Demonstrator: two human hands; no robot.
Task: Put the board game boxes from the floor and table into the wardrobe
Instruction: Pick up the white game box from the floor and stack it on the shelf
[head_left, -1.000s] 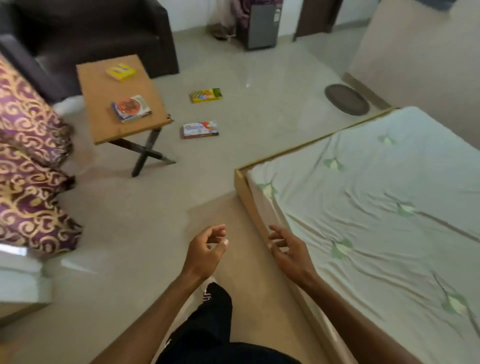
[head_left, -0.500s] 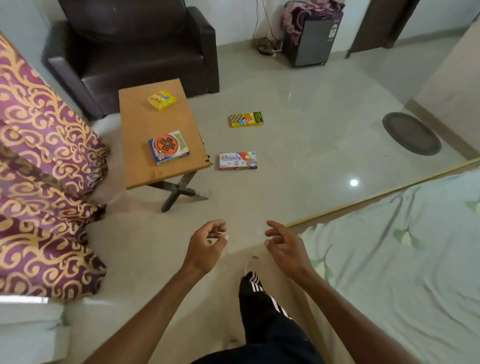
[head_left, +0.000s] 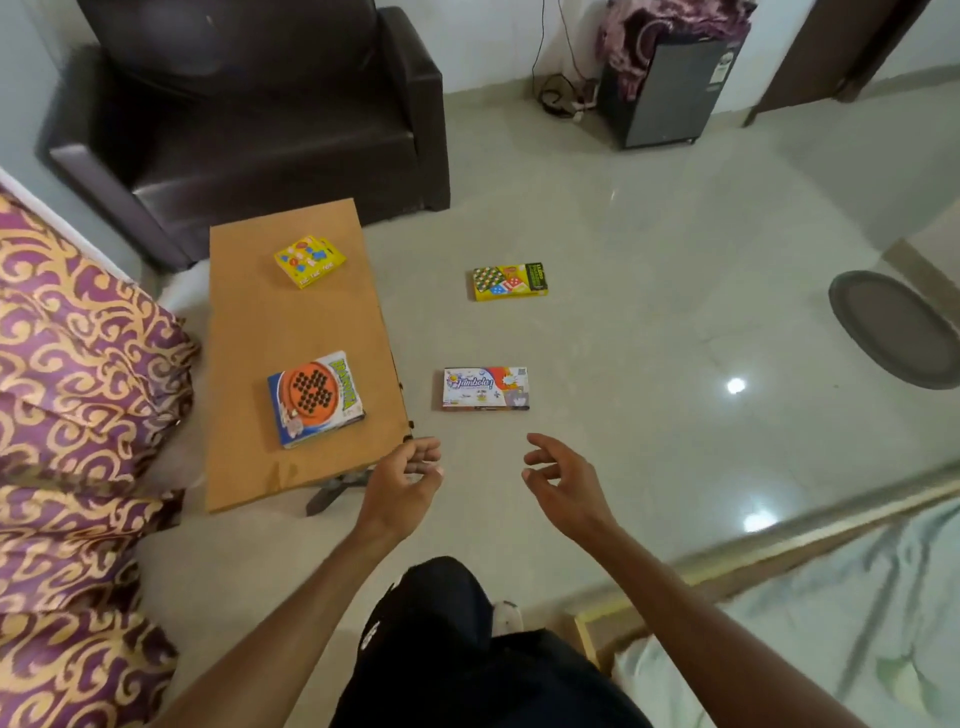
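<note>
The white box (head_left: 485, 388) lies flat on the floor just off the table (head_left: 260, 322), beside its near right corner. Its lid bears blue script that reads roughly "Tambola!". Its long axis runs square to the table's long side, with the writing upright toward the camera. The yellow chequered box (head_left: 510, 281) lies on the floor farther from the table, turned the same way. Its green end panel carries print too small to read.

On the table, the box with the orange peg disc (head_left: 315, 398) sits at the near end, slightly skewed, and its green lettering is blurred. The small yellow box (head_left: 310, 260) sits at the far end.

The left hand (head_left: 402, 480) hangs by the table's near corner. The right hand (head_left: 563, 480) is farther out from the table. Both are loosely curled and hold nothing.

A dark armchair (head_left: 260, 130) stands behind the table.
</note>
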